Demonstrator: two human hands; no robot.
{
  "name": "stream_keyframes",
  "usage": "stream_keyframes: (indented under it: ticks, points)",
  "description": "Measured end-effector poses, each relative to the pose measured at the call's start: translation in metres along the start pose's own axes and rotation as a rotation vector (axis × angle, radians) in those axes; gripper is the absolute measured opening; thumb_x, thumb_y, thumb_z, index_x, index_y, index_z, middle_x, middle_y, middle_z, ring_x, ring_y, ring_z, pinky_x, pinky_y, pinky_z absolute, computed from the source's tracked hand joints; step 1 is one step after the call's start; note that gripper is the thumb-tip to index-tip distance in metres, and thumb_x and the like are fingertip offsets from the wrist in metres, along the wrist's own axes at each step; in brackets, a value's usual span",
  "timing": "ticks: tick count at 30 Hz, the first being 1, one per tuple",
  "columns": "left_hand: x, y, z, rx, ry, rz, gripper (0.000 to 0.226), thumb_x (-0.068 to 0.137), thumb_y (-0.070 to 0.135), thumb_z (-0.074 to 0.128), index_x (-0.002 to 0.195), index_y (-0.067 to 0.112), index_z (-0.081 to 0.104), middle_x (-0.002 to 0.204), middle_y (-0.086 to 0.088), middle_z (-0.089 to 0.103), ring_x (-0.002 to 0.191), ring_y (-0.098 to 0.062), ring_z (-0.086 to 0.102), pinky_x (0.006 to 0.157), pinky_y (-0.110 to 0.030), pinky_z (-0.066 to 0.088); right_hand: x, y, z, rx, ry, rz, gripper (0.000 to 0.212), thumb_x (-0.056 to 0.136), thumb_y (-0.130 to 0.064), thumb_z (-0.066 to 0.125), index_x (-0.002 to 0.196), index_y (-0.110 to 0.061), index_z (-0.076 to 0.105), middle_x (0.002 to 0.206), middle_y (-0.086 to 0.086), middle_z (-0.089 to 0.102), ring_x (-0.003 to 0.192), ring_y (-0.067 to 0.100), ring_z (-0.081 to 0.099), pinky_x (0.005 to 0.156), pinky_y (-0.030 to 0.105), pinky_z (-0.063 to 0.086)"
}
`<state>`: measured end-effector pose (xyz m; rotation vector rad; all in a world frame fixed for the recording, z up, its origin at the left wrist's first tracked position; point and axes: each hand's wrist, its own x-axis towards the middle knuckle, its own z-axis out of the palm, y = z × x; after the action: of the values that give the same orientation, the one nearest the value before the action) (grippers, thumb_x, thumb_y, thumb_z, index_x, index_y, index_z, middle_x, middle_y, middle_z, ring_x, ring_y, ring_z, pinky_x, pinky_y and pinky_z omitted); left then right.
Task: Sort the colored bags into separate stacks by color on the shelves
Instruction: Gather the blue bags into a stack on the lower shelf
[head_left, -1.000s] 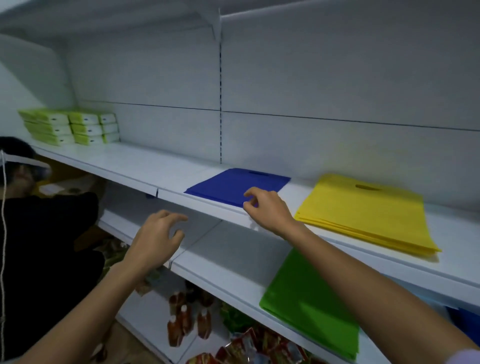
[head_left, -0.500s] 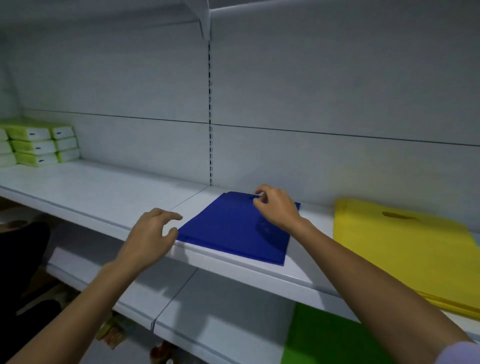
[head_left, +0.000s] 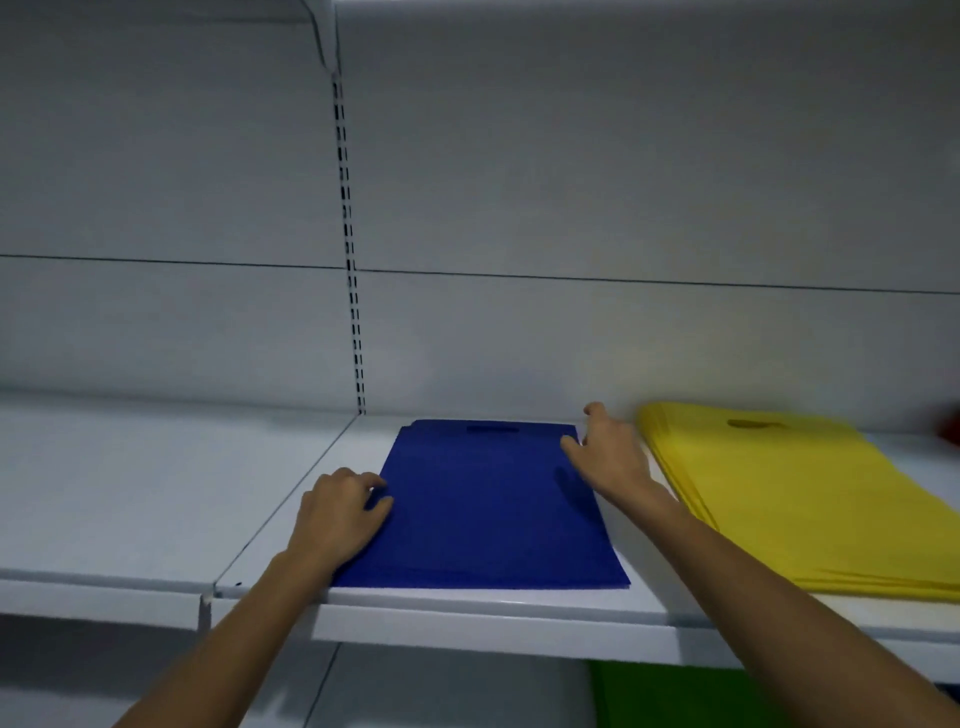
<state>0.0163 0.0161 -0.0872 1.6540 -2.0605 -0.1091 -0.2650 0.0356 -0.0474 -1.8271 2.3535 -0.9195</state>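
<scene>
A flat stack of blue bags (head_left: 483, 509) lies square on the white shelf (head_left: 467, 608), handle slot at the back. My left hand (head_left: 340, 514) rests against the stack's left edge, fingers curled on it. My right hand (head_left: 608, 457) presses against the right edge near the back corner, fingers spread. A stack of yellow bags (head_left: 769, 493) lies to the right on the same shelf. Green bags (head_left: 675, 696) show on the shelf below.
The white back wall has a slotted upright (head_left: 350, 260) just left of the blue stack. The shelf section to the left (head_left: 130, 493) is bare. A small red thing (head_left: 950, 431) peeks in at the right edge.
The view has risen and closed in on the shelf. Both hands moved onto the blue stack's side edges, and the stack now sits straight instead of skewed.
</scene>
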Motion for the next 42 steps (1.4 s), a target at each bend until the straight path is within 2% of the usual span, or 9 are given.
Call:
stream_keyframes:
  ticks: [3, 6, 11, 16, 19, 25, 30, 36, 42]
  points:
    - [0.002, -0.005, 0.006, -0.002, 0.029, 0.085, 0.030, 0.091, 0.032, 0.051, 0.119, 0.023, 0.060, 0.110, -0.003, 0.062, 0.100, -0.019, 0.055, 0.086, -0.030, 0.044, -0.014, -0.007, 0.028, -0.204, -0.083, 0.130, 0.045, 0.094, -0.036, 0.043, 0.127, -0.006, 0.037, 0.123, 0.015, 0.050, 0.114, 0.031, 0.047, 0.088, 0.039, 0.041]
    - [0.002, -0.007, 0.012, -0.068, 0.057, 0.126, 0.031, 0.091, 0.028, 0.054, 0.121, 0.019, 0.059, 0.112, -0.004, 0.063, 0.101, -0.018, 0.055, 0.088, -0.027, 0.043, -0.026, -0.009, 0.043, -0.372, -0.001, 0.152, 0.034, 0.095, -0.033, 0.039, 0.116, -0.007, 0.045, 0.119, 0.013, 0.049, 0.111, 0.028, 0.044, 0.087, 0.036, 0.040]
    - [0.003, -0.006, 0.011, -0.227, 0.064, 0.063, 0.040, 0.089, 0.035, 0.055, 0.123, 0.014, 0.052, 0.111, -0.006, 0.059, 0.098, -0.017, 0.056, 0.081, -0.023, 0.041, -0.024, -0.004, 0.043, -0.162, 0.117, 0.085, 0.015, 0.092, -0.010, 0.043, 0.101, -0.001, 0.050, 0.104, 0.017, 0.056, 0.094, 0.027, 0.052, 0.068, 0.029, 0.037]
    - [0.003, -0.009, 0.010, -0.294, 0.055, 0.049, 0.034, 0.089, 0.024, 0.058, 0.121, 0.014, 0.050, 0.091, 0.000, 0.055, 0.082, -0.013, 0.049, 0.072, -0.021, 0.036, -0.026, -0.003, 0.038, -0.072, 0.103, 0.191, 0.024, 0.091, -0.024, 0.056, 0.100, -0.002, 0.055, 0.098, 0.011, 0.060, 0.090, 0.028, 0.058, 0.065, 0.029, 0.038]
    - [0.004, -0.011, 0.011, -0.390, 0.044, 0.004, 0.030, 0.089, 0.012, 0.057, 0.119, 0.012, 0.052, 0.087, -0.003, 0.057, 0.080, -0.016, 0.053, 0.072, -0.023, 0.040, -0.024, 0.001, 0.039, -0.045, 0.131, 0.194, 0.021, 0.090, -0.021, 0.057, 0.095, -0.002, 0.064, 0.099, 0.013, 0.063, 0.087, 0.027, 0.059, 0.068, 0.030, 0.042]
    - [-0.001, -0.008, 0.009, -0.266, 0.134, 0.077, 0.025, 0.094, 0.009, 0.048, 0.109, 0.009, 0.067, 0.107, -0.008, 0.067, 0.096, -0.021, 0.060, 0.080, -0.022, 0.042, -0.029, -0.004, 0.038, 0.089, 0.266, 0.000, 0.014, 0.094, -0.009, 0.047, 0.098, -0.002, 0.058, 0.098, 0.015, 0.061, 0.084, 0.023, 0.056, 0.066, 0.024, 0.036]
    - [-0.008, -0.005, -0.001, -0.221, 0.148, 0.173, 0.032, 0.094, 0.010, 0.044, 0.123, 0.009, 0.057, 0.122, -0.009, 0.059, 0.110, -0.023, 0.050, 0.092, -0.028, 0.039, -0.037, -0.007, 0.023, 0.081, 0.254, -0.132, 0.043, 0.089, 0.004, 0.044, 0.131, -0.005, 0.047, 0.114, 0.017, 0.062, 0.096, 0.031, 0.059, 0.080, 0.034, 0.047]
    - [-0.012, 0.030, -0.014, -0.304, 0.114, 0.313, 0.038, 0.093, 0.016, 0.048, 0.130, 0.008, 0.050, 0.129, -0.008, 0.052, 0.119, -0.023, 0.043, 0.098, -0.025, 0.031, -0.052, 0.012, -0.033, -0.045, 0.288, -0.102, 0.037, 0.090, -0.002, 0.044, 0.125, -0.003, 0.055, 0.125, 0.016, 0.058, 0.112, 0.031, 0.055, 0.093, 0.035, 0.042]
    - [-0.025, 0.122, 0.002, -0.390, 0.056, 0.518, 0.039, 0.093, 0.018, 0.049, 0.130, 0.009, 0.050, 0.129, -0.007, 0.051, 0.121, -0.022, 0.042, 0.098, -0.027, 0.030, -0.108, 0.082, -0.112, -0.145, 0.435, 0.063, 0.038, 0.087, -0.006, 0.051, 0.124, -0.006, 0.058, 0.123, 0.012, 0.060, 0.106, 0.030, 0.057, 0.088, 0.030, 0.041]
